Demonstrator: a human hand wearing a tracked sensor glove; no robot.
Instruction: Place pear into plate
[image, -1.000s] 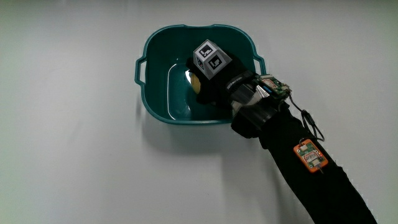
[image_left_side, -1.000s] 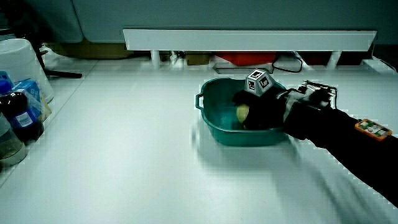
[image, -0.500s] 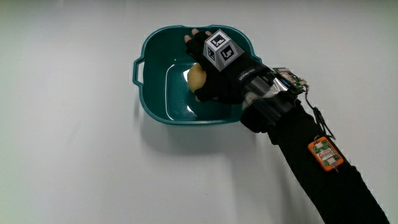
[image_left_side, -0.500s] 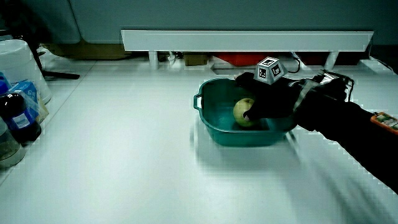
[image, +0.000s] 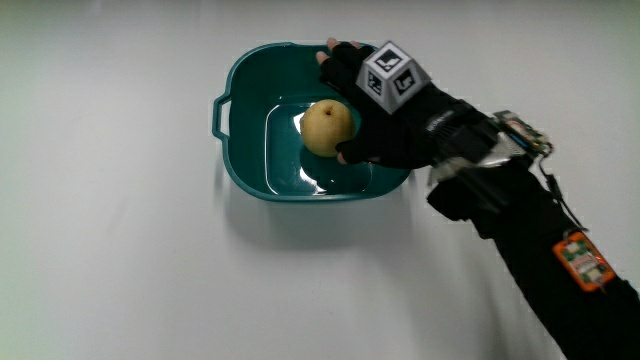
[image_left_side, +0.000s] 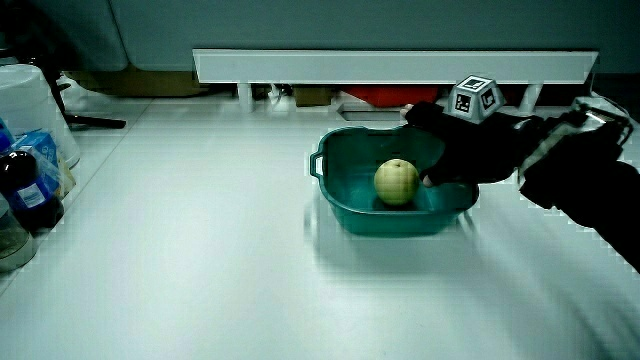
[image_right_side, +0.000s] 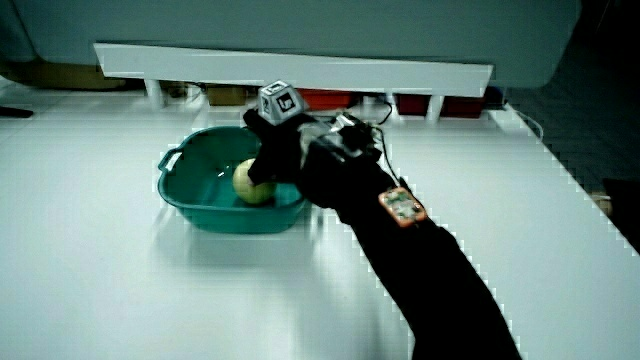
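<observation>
The desk (image: 120, 260) lies bare and white all around the teal plate (image: 245, 170), a deep basin with small handles, well in from every edge. In a side view bottles and a white container (image_left_side: 35, 110) crowd one desk edge, far from it. The pear (image: 328, 127) sits on the plate's floor, about its middle; it looks round and I cannot tell which way its stem points. The hand (image: 395, 110) hangs over the plate's rim at about three o'clock from the pear, grip relaxed and empty, fingertips just beside the fruit.

Teal plate (image: 240, 150); yellow-green pear (image: 328, 127); black-gloved hand (image: 385, 120), black-white patterned cube (image: 392, 76); white table (image: 120, 250).
</observation>
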